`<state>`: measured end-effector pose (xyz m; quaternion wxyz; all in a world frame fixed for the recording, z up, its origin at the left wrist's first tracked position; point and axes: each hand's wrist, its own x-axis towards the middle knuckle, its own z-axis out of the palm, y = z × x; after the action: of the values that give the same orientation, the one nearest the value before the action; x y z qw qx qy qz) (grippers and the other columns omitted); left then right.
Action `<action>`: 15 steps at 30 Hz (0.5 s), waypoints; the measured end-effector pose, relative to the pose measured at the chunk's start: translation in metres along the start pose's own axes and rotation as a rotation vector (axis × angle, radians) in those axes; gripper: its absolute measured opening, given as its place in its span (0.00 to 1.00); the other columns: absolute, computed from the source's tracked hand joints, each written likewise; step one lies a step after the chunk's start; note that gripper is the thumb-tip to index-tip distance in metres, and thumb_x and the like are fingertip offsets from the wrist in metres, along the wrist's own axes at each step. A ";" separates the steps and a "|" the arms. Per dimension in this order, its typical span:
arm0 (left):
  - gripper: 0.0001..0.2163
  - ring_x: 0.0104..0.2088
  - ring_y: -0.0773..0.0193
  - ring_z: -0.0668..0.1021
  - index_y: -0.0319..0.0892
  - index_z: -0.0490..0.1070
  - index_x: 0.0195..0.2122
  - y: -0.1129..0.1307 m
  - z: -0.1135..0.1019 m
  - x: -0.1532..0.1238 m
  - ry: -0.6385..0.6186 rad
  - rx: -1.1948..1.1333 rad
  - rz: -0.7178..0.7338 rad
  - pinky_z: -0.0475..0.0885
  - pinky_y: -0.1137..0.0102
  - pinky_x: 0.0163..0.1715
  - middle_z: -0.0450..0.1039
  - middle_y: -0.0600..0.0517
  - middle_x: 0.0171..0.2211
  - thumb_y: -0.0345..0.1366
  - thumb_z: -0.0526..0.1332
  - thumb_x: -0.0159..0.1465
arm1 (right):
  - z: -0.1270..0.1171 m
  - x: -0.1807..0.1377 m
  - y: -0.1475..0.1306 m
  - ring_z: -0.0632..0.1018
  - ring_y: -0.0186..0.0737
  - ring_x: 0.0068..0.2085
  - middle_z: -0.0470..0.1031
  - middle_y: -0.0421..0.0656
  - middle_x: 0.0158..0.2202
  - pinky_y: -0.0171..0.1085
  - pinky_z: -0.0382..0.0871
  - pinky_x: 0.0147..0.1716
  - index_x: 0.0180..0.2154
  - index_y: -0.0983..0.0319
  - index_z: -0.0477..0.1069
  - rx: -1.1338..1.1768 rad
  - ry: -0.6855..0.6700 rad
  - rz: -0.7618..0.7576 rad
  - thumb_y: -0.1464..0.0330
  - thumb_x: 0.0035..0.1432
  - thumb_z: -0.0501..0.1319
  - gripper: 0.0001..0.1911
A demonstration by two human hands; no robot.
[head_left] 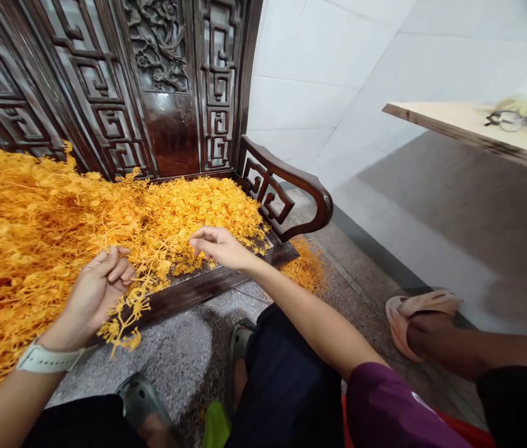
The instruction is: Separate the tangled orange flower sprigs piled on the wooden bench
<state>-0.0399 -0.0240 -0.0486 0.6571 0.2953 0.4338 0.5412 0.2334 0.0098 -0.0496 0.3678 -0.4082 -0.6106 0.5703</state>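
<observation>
My left hand (pixel 102 283), a pale band around its wrist, has its fingers curled closed on a branched orange plastic-looking flower sprig (pixel 125 318). The sprig's forked end hangs below the palm, over the bench's front edge. To the right, my right hand (pixel 219 244) reaches over the smaller heap of loose orange blossoms (pixel 202 202). Its thumb and fingertips come together in a pinch, and what lies between them is too small to make out. A large pile of orange sprigs (pixel 20 236) rises on the left, beside my left hand.
The heaps lie on a dark carved wooden bench (pixel 174 302) with a curved armrest (pixel 310 186). More orange pieces (pixel 307 267) are on the floor beyond it. At right, glasses (pixel 519 121) rest on a wooden board (pixel 450 115). Another person's sandalled foot (pixel 419 320) is below.
</observation>
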 end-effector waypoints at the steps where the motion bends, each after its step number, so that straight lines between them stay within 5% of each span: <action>1: 0.08 0.22 0.70 0.59 0.39 0.75 0.37 -0.001 0.002 -0.001 -0.010 -0.019 -0.001 0.66 0.77 0.24 0.50 0.59 0.19 0.39 0.66 0.69 | 0.001 0.000 0.002 0.70 0.32 0.27 0.77 0.40 0.34 0.34 0.63 0.26 0.42 0.59 0.74 -0.028 0.035 -0.003 0.55 0.63 0.66 0.15; 15: 0.12 0.21 0.70 0.65 0.38 0.76 0.38 -0.018 0.016 -0.018 -0.198 0.063 0.061 0.67 0.76 0.25 0.56 0.58 0.18 0.42 0.69 0.68 | 0.017 0.000 0.004 0.73 0.33 0.28 0.79 0.41 0.34 0.36 0.65 0.28 0.50 0.57 0.71 0.179 0.099 0.046 0.52 0.57 0.71 0.25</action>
<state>-0.0184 -0.0441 -0.0528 0.6706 0.3808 0.3742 0.5150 0.2186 0.0032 -0.0547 0.4193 -0.4152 -0.5287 0.6102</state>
